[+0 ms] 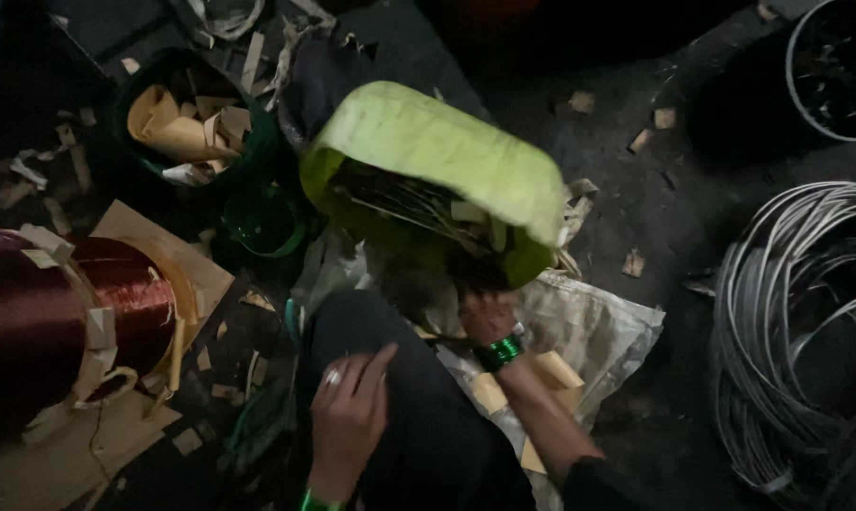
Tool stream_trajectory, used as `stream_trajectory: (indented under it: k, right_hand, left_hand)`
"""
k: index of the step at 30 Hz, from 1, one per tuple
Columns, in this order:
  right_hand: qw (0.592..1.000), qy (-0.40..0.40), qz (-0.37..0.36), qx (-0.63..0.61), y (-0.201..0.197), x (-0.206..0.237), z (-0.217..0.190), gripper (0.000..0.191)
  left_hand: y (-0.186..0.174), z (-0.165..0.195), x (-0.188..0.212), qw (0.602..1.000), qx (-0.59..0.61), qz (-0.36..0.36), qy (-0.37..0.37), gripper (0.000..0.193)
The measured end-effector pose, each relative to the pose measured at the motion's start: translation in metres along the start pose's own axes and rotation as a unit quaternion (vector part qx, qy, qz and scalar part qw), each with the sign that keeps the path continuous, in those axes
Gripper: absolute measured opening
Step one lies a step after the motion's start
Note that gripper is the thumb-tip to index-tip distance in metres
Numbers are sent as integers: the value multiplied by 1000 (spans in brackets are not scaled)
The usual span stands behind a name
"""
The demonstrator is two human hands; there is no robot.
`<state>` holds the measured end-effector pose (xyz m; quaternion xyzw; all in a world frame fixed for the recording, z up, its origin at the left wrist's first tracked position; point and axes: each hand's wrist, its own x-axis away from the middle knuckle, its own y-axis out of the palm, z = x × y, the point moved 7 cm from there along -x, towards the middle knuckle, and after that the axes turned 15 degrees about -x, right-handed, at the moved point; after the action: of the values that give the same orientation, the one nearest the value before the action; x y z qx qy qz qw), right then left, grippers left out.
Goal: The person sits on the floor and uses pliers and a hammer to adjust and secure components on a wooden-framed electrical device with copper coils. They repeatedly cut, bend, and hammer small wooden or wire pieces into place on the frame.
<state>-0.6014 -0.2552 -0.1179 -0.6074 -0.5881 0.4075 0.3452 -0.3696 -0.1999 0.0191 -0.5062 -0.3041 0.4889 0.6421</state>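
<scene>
Head view, looking down at a dark, littered floor. The person's right hand (485,312), a green bangle at the wrist, reaches into the mouth of a tilted lime-green plastic tub (447,151) that holds flat strips. Its fingers are buried in the opening, so whether they grip anything cannot be told. The tub lies just beyond this hand, its long axis running from near left to far right, its mouth tipped toward the person. The left hand (348,412) rests nearer, on a dark-clothed knee, fingers loosely open and holding nothing; the right hand is the closer one to the tub. Beneath is a crumpled grey woven sack (598,326). At left sits a large reddish copper-wire coil (59,312), at right a bundle of grey wire loops (797,322), and at far left a dark green bucket of tan paper scraps (187,123).
</scene>
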Motion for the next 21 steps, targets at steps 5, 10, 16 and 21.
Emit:
stream_trajectory:
  k: [5,10,16,21]
  right_hand:
    - [998,-62,30,-10,-51,-19,-2,34]
    - [998,-60,-13,-7,-49,-17,-6,36]
    - [987,-85,62,-118,-98,-65,23,33]
    - [992,-23,118,-35,-133,-96,36,27]
  left_hand:
    - [-10,34,-66,999,33,12,27,33]
    - [5,40,-67,997,-3,16,74,29]
    - [11,32,-56,997,23,39,65,30]
    - [11,28,-59,997,8,35,61,30]
